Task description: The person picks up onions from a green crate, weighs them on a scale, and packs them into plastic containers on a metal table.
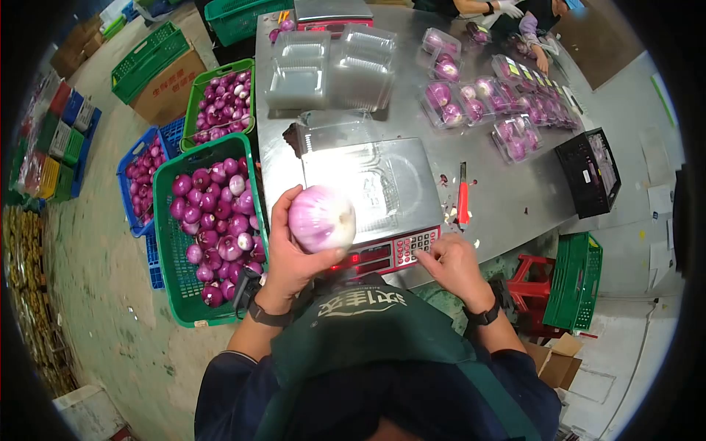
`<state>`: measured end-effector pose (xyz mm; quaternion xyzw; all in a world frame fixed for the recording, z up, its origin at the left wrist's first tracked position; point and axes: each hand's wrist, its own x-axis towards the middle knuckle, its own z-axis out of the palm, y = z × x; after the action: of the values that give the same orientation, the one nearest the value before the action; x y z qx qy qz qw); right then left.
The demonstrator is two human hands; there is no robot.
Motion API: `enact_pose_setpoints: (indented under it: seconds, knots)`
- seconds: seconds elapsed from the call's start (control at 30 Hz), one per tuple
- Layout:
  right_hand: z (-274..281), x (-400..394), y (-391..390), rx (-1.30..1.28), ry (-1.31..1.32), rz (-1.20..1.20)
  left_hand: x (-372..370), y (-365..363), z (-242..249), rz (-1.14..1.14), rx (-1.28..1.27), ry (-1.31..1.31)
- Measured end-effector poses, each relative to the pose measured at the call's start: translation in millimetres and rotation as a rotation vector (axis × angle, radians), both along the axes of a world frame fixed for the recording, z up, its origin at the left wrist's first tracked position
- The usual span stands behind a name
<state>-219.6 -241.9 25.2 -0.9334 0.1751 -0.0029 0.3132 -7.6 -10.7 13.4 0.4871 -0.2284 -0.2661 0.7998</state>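
Observation:
A large purple-and-white onion [321, 219] is held in my left hand [294, 250], just in front of the weighing scale's metal plate [375, 187]. My right hand [454, 270] is at the lower right corner of the scale, by its keypad [416, 248], with the fingers curled and the thumb beside them; whether it touches a key I cannot tell. Red digits glow on the scale's display [360, 257], partly behind my left hand. A knife with a red handle [462, 202] lies right of the scale. Behind the scale sits an open clear plastic box [334, 132].
Left of the table stands a green crate [170, 257] of onions, with more crates beyond. Stacked clear trays [298, 81] and packed onion boxes [517, 137] lie on the steel table [500, 198]. A black basket [588, 173] is at right. Co-workers' gloved hand [507, 9] and bare hand [541, 59] show far right.

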Motion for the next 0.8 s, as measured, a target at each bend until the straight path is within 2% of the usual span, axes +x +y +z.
enact_pose_setpoints:
  seconds: [0.07,0.1,0.17,0.2,0.23,0.3,0.43,0.47,0.5,0.53,0.57,0.63,0.67,0.7,0.77,0.8]
  knots:
    - [-9,-17,-9,-0.464,-0.068,-0.065,-11,-12,4,0.021,0.022,-0.059]
    - [-3,-14,-7,-0.467,-0.072,-0.068,-11,-17,4,0.019,0.019,-0.064]
    - [13,6,13,0.303,-0.232,-0.289,-9,-27,1,0.096,0.306,-0.738]
    - [12,18,21,0.684,-0.343,-0.259,-15,-35,4,0.135,0.276,-0.81]
    - [13,32,31,0.686,-0.345,-0.257,-20,-44,10,0.136,0.278,-0.813]
    - [17,58,45,1.14,-0.573,-0.16,-29,-56,23,0.018,0.331,-0.876]
    - [6,84,22,1.249,-0.499,-0.271,-6,-50,17,0.051,0.352,-0.939]
    - [-1,88,12,1.287,-0.522,-0.258,-3,-44,7,0.175,0.393,-0.873]
    - [-6,93,5,1.326,-0.547,-0.247,8,-39,-18,0.344,0.476,-0.943]
    - [-8,100,1,1.214,-0.565,-0.218,15,-32,-34,0.417,0.635,-0.873]
    - [-5,108,0,1.217,-0.558,-0.218,21,-28,-50,0.474,0.779,-0.911]
    - [3,125,-1,0.824,-0.425,-0.125,21,-29,-71,0.301,0.692,-0.358]
    - [-9,134,-5,0.627,-0.391,-0.109,19,-28,-75,0.305,0.694,-0.353]
    - [-15,140,-3,0.629,-0.387,-0.106,16,-27,-77,0.256,0.641,-0.245]
    - [-24,149,5,0.337,-0.302,-0.023,13,-27,-83,0.208,0.589,-0.134]
    - [-28,151,8,0.197,-0.345,0.014,12,-27,-87,0.222,0.536,-0.089]
